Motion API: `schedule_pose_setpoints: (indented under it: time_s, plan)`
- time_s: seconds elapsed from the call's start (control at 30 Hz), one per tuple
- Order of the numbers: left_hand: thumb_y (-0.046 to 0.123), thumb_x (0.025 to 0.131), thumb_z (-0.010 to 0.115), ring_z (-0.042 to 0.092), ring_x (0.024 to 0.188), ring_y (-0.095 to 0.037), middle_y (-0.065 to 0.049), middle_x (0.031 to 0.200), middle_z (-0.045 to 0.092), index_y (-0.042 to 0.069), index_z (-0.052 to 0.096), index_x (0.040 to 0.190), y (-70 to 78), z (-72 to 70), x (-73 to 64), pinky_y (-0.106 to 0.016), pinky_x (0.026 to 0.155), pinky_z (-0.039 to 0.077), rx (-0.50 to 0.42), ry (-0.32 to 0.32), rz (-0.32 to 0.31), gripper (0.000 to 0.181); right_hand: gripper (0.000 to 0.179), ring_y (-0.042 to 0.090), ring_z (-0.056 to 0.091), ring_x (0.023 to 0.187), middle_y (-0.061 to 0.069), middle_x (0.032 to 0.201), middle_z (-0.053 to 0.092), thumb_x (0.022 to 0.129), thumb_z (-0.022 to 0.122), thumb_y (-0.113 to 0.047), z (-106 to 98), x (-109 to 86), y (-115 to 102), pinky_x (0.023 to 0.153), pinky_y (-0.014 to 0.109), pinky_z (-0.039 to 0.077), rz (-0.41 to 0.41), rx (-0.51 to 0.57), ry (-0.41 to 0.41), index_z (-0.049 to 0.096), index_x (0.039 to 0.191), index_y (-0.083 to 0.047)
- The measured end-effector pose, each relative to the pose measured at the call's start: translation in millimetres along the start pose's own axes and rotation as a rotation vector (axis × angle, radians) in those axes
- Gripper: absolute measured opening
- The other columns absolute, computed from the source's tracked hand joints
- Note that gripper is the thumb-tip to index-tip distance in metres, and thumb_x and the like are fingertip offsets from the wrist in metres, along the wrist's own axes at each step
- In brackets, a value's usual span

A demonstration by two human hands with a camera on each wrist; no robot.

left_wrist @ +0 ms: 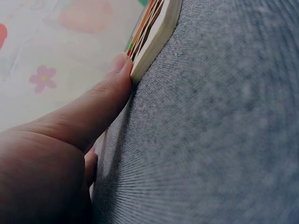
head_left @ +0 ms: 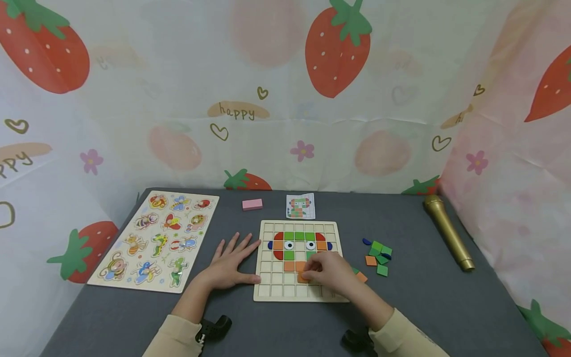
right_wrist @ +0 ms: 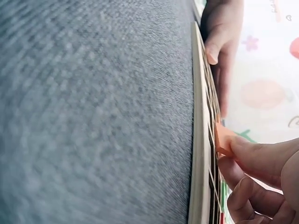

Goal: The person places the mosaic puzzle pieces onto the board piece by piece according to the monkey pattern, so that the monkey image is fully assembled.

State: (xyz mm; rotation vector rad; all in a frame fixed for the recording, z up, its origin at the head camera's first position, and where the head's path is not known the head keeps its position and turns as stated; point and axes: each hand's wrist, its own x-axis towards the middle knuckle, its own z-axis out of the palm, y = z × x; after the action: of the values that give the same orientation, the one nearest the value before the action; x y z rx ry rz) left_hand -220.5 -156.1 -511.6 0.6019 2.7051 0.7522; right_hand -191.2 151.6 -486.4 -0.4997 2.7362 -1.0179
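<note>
left of frame: one pale puzzle board [head_left: 147,233], flat, bearing colourful cartoon creatures in four rows of three. centre of frame, near the far edge of the grey-covered tabletop [head_left: 419,307]: one rectangular pink block [head_left: 252,205]. right of frame: one gold cylinder [head_left: 448,233], lying at a slant. upper frame: pale backdrop [head_left: 281,166], lightly creased, printed with red strawberries [head_left: 337,54] and pink flowers [head_left: 302,150].

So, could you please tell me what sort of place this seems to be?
Probably an indoor play corner, perhaps specially set up: a strawberry-print backdrop surrounds the dark grey table, which holds a gridded tile board and a cartoon picture board.
</note>
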Motion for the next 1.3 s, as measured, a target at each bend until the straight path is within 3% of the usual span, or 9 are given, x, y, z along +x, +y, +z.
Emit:
schedule_pose_setpoints:
  time_s: [0.3,0.63,0.97,1.3]
  plan:
    - [0.063,0.081,0.075,-0.003,0.157,-0.039,-0.007,0.170,0.016,0.026,0.029,0.161,-1.3,-0.1,0.8,-0.064,0.121,-0.008,-0.001,0.002,0.008,0.100,0.006,0.006,0.054,0.061,-0.012,0.074,0.065,0.088,0.079,-0.025,5,1.4,-3,0.054,0.025,0.045,-0.007,-0.057,0.010,0.076,0.083,-0.023]
    - [0.064,0.080,0.075,-0.003,0.157,-0.038,-0.007,0.170,0.016,0.027,0.029,0.161,-2.2,0.5,1.5,-0.064,0.121,-0.008,-0.001,0.001,0.003,0.100,0.004,0.009,0.055,0.067,-0.012,0.075,0.064,0.087,0.080,-0.023,-2,2.1,5,0.058,0.025,0.046,-0.008,-0.005,0.020,0.077,0.086,-0.022]
    - [0.065,0.080,0.074,-0.004,0.157,-0.038,-0.006,0.170,0.015,0.028,0.029,0.161,-2.0,1.4,0.6,-0.064,0.121,-0.008,0.009,-0.005,-0.003,0.100,0.005,0.012,0.055,0.069,-0.009,0.079,0.065,0.087,0.080,-0.018,-31,-15.8,22,0.057,0.026,0.047,0.101,0.007,0.103,0.077,0.091,-0.019]
    - [0.066,0.080,0.074,-0.004,0.157,-0.038,-0.006,0.170,0.016,0.028,0.029,0.161,-2.2,1.9,1.1,-0.064,0.121,-0.008,0.008,-0.002,0.002,0.100,0.013,0.015,0.059,0.061,-0.003,0.081,0.069,0.088,0.079,-0.019,-55,-41.3,48,0.054,0.030,0.049,0.212,0.075,0.116,0.076,0.099,-0.013]
